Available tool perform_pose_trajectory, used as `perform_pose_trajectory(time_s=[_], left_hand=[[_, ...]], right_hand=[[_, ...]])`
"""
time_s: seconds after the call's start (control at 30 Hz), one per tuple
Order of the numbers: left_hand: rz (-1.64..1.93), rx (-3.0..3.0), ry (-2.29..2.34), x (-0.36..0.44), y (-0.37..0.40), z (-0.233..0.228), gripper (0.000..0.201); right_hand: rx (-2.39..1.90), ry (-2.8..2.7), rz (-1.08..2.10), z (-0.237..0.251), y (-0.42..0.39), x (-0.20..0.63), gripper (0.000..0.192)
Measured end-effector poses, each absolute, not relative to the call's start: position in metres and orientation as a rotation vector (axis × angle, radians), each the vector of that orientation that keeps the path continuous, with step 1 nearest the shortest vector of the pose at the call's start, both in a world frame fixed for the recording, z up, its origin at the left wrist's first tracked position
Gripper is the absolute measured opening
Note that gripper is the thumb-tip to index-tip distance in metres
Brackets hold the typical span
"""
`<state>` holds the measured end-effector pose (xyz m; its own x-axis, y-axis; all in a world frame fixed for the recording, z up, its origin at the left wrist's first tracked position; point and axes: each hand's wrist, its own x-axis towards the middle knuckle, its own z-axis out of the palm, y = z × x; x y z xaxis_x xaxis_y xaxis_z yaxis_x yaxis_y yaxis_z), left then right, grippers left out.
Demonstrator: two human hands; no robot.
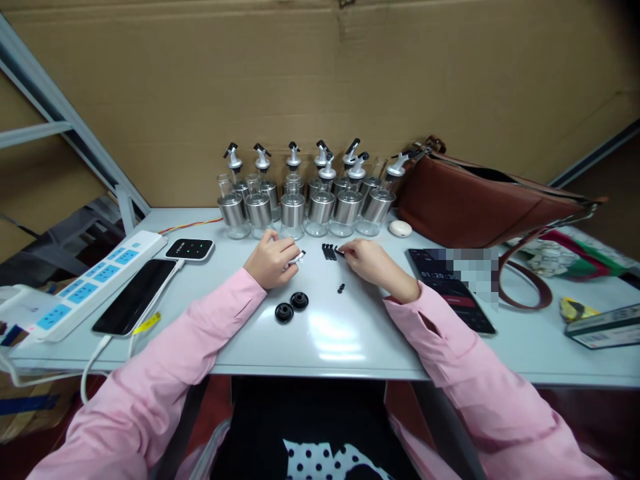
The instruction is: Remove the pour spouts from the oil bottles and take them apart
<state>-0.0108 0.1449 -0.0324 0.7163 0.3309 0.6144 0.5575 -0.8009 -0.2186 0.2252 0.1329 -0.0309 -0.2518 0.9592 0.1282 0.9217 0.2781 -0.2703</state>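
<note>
Left hand [271,259] clenched round metal spout [297,257], mostly hidden, right hand [367,259] pinching small black piece [339,251], too small to identify, black strips [329,251] at its nine o'clock, phone [453,288] partly blurred at three o'clock.

Both arms wore long sleeves of soft pink cloth, smooth and plain, without print or stripe. The left sleeve [165,373] ran from the near left corner, loosely creased along its length, and ended in a plain cuff at the wrist. The right sleeve [480,380] came from the near right and showed a buttoned cuff with a short slit placket just behind the wrist. The left hand [270,261] and right hand [373,261] were bare, with no gloves, rings or watch showing. Near the bottom edge, between the sleeves, lay dark cloth with white polka dots [325,460].
</note>
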Motion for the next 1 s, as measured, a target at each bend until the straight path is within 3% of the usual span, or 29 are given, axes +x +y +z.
perform_pose_trajectory(time_s=[1.0], left_hand=[[-0.851, -2.573, -0.635, -0.010, 0.147, -0.034, 0.007]], right_hand=[[-1.511, -2.426, 0.175, -0.044, 0.135, 0.223, 0.034]])
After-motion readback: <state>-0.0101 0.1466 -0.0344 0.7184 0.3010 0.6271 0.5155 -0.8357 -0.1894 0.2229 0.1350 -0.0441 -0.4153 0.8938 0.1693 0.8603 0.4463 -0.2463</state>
